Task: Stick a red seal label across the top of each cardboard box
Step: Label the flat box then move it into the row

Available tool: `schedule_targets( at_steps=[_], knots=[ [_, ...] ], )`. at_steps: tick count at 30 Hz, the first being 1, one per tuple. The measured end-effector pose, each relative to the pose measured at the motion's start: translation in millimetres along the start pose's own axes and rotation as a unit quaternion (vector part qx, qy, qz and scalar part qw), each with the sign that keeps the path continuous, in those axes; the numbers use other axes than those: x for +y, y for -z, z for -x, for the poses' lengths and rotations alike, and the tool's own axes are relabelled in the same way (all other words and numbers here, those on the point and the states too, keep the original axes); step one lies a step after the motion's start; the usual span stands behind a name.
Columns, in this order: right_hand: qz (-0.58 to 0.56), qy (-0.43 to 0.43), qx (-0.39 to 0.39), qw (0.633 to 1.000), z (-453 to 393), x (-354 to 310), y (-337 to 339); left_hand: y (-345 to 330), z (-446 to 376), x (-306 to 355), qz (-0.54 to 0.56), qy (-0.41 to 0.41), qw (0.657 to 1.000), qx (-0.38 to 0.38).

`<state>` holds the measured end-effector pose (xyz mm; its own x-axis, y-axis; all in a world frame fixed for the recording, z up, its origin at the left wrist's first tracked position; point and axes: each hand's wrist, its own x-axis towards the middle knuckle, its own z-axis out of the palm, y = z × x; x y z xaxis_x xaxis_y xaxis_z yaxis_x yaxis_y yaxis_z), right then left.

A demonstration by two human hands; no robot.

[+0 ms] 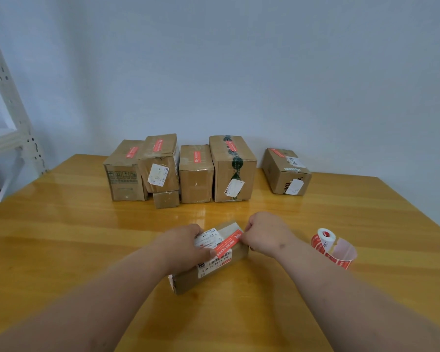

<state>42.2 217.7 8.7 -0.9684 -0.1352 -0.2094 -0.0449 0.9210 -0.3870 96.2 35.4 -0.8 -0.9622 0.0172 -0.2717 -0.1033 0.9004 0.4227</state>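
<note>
A small cardboard box (188,279) lies in front of me on the wooden table (61,224), with white shipping labels on its top. A red seal label (228,243) runs diagonally across that top. My left hand (186,246) lies over the box's left part, and its thumb presses the label's near end. My right hand (264,233) pinches the label's far end at the box's right edge. The roll of red labels (327,241) stands to the right, with a curl of backing paper trailing from it.
Several cardboard boxes (196,174) stand in a row at the back of the table, each with a red label on top; one more box (286,171) sits apart at the right. A white metal shelf frame (13,118) stands at the left.
</note>
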Motion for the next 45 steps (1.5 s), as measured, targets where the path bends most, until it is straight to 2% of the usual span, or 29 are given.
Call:
schedule_targets(
  at_steps=[5, 10, 19, 23, 28, 32, 39, 43, 45],
  knots=[
    [0.057, 0.016, 0.029, 0.998, 1, -8, -3, -1, -2, -1, 0.004, 0.009, 1.0, 0.003],
    [0.061, 0.036, 0.036, 0.997, 5, -7, -2, -1, -2, -1, 0.001, 0.016, 1.0, 0.0],
    [0.008, 0.067, 0.018, 0.998, 10, -1, 6, 1, -3, -2, -0.003, 0.015, 1.0, -0.012],
    [-0.02, 0.109, -0.002, 0.994, 14, -1, 10, 7, -4, -4, 0.001, 0.011, 1.0, -0.023],
    [0.078, 0.175, -0.055, 0.98, 17, -6, 13, 13, -8, -6, -0.024, 0.003, 0.999, -0.039],
    [0.089, 0.172, -0.063, 0.979, 12, -3, 11, 15, -11, -7, -0.142, -0.027, 0.99, 0.006],
    [0.027, 0.152, -0.067, 0.986, 7, 6, 11, 7, -14, -7, -0.12, -0.057, 0.989, 0.064],
    [0.025, 0.154, -0.08, 0.984, 8, 9, 16, 3, -14, -7, -0.094, -0.032, 0.986, 0.137],
    [0.018, 0.155, -0.092, 0.984, 11, 8, 16, 1, -13, -8, -0.101, -0.027, 0.983, 0.149]
  ],
)
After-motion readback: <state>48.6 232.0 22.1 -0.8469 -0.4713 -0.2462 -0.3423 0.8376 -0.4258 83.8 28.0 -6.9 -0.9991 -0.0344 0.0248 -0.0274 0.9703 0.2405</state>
